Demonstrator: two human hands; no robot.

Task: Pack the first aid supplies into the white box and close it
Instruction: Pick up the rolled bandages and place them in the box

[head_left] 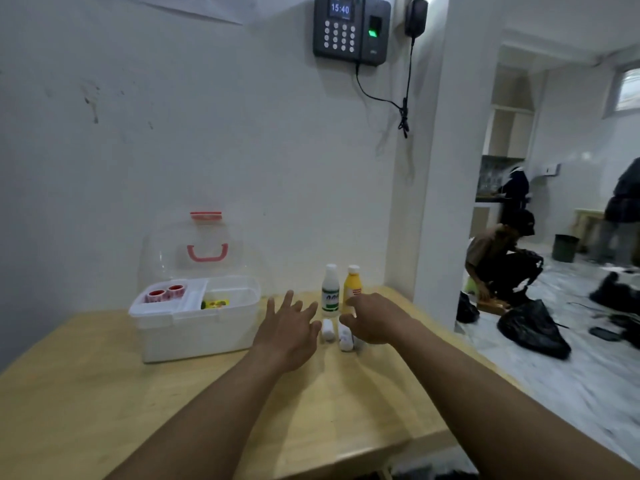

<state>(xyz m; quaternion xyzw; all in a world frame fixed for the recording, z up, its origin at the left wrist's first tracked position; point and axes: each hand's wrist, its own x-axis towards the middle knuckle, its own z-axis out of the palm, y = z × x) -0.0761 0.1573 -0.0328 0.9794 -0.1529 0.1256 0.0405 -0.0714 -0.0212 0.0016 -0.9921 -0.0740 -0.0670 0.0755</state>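
The white box (194,327) stands on the wooden table (104,393) at the left, its clear domed lid (204,251) raised against the wall. Two red tape rolls (165,292) lie in its inner tray, and a yellow packet (215,303) lies in the compartment beside them. To its right stand a clear bottle with a white cap (329,291) and a yellow bottle (351,284). In front of them lie two white bandage rolls (336,334). My left hand (289,327) hovers open just left of the rolls. My right hand (375,320) hovers with curled fingers just right of them, holding nothing.
The table sits in a corner against white walls; its right edge (478,362) drops to a tiled floor. A keypad device (351,27) with a cable hangs on the wall above. In the room to the right a person (502,265) crouches near black bags (533,327).
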